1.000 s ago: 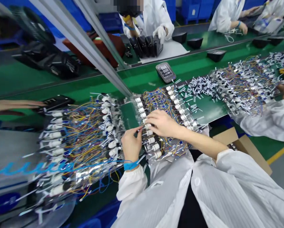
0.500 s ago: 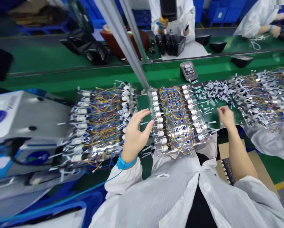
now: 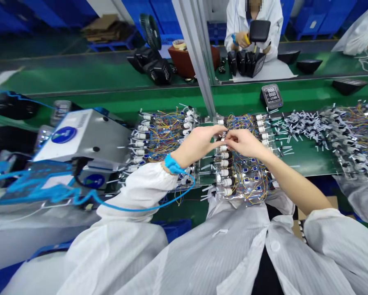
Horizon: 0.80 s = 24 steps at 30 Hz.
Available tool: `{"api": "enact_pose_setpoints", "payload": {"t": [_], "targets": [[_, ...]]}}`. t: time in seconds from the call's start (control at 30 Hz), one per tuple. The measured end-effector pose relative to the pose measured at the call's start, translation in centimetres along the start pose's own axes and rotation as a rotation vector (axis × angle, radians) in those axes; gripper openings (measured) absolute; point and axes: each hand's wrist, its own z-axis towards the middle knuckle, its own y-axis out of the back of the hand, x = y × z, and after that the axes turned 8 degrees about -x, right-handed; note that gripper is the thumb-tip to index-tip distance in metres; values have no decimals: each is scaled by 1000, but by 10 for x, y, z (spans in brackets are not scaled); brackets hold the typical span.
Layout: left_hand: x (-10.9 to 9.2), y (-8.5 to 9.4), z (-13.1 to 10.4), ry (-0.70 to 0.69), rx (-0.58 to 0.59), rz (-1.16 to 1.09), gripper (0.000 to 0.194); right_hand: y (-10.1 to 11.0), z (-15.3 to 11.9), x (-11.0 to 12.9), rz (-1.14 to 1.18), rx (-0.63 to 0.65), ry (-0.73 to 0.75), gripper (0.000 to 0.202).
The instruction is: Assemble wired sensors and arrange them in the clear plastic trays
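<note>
My left hand (image 3: 199,142) and my right hand (image 3: 244,142) meet at the left row of a clear plastic tray (image 3: 248,196) in front of me. Rows of white cylinders (image 3: 225,173) with black ends line its sides, with coloured wires and small blue boards (image 3: 254,169) between them. My left thumb and index finger close around one white cylinder in the upper part of the row. Right beside it, my right fingertips are pinched together, and what is in them is too small to make out. A blue wrist strap (image 3: 173,164) circles my left wrist.
A similar tray of wired parts (image 3: 165,135) lies to the left, beside a grey machine (image 3: 106,131). Small white-and-black pieces (image 3: 305,123) are heaped to the right, near more wired parts (image 3: 356,139). A display unit (image 3: 271,96) and metal post (image 3: 199,53) stand behind; a co-worker (image 3: 277,28) sits opposite.
My right hand has moved left from beside the small-piece heap to the tray's left row. My left hand, spread before, has reached forward and closed there. The view has shifted left.
</note>
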Motion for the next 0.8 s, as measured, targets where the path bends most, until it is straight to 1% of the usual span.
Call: {"api": "enact_pose_setpoints", "payload": {"t": [0.1,0.13,0.17,0.2,0.27,0.33,0.43,0.5,0.57,0.63,0.7,0.8], "targets": [[32,-1,-2,5,115,-11,32,-19,8,-23,150,51,-108,18],[42,-4,-3,18,138,-18,29,-25,10,-30,160,43,-132,22],[52,-9,-4,40,148,-23,26,-31,12,-37,120,18,-133,26],[60,-16,-6,65,145,-23,23,-37,13,-45,38,-15,-105,29],[76,-33,-10,112,124,-20,16,-46,12,-59,-193,-39,23,27],[86,-51,-17,152,114,-31,11,-53,9,-73,-383,20,163,24],[94,-68,-29,212,100,-72,16,-57,2,-88,-511,98,279,31],[97,-72,-36,217,98,-77,18,-56,0,-94,-555,117,332,36],[100,-70,-40,200,125,-66,19,-55,1,-97,-590,136,370,34],[103,-68,-42,178,170,-59,22,-55,3,-98,-613,130,369,28],[105,-68,-44,156,190,-60,27,-57,3,-97,-622,107,351,23],[103,-68,-49,188,127,-62,33,-64,-3,-94,-632,57,323,26]]}}
